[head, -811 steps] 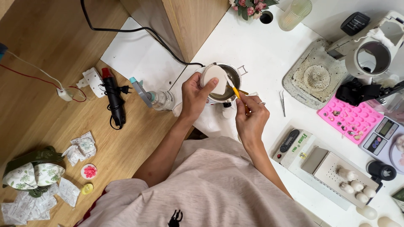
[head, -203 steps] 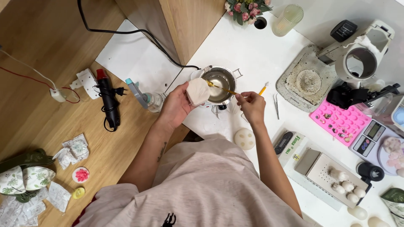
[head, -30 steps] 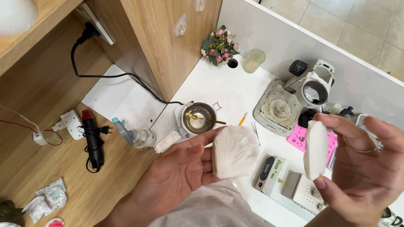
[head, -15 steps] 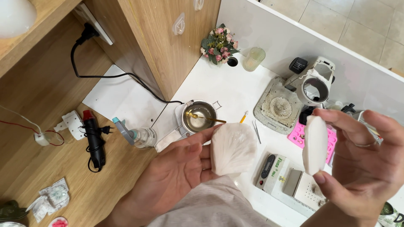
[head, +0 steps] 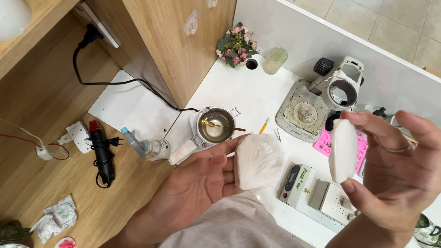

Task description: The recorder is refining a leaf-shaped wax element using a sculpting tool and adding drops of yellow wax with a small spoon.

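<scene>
- The left hand (head: 202, 183) lies palm up, fingers loosely curled, cradling a white shell-shaped mould half (head: 258, 160) on its fingertips. That is more a resting hold than a firm grip, so a tilt of the palm could let the piece slide off toward the lap.
- The right hand (head: 399, 170) pinches a second white oval mould half (head: 343, 150) edge-on between thumb below and fingers above. The hold sits only on the rim, so a squeeze could, I judge, chip a brittle piece or make it spring out.
- The two pieces are held apart in the air, with nothing under them but the white table (head: 243, 96); a slip would drop either one onto the small white devices (head: 317, 193) lying just below the right hand.
- Just beyond the left fingertips stands a small metal melting pot (head: 216, 126) with a yellow-handled stick (head: 225, 127) resting in it. A careless reach forward could catch the stick and tip liquid out.
- Beyond the right hand's fingers lies a pink mould tray (head: 324, 142), partly hidden, and farther off a white microscope-like stand (head: 342, 87); a dropped piece could knock the tray.
- Farthest from the left hand, a glass (head: 274, 59) and a small flower bunch (head: 236, 46) stand well clear.
</scene>
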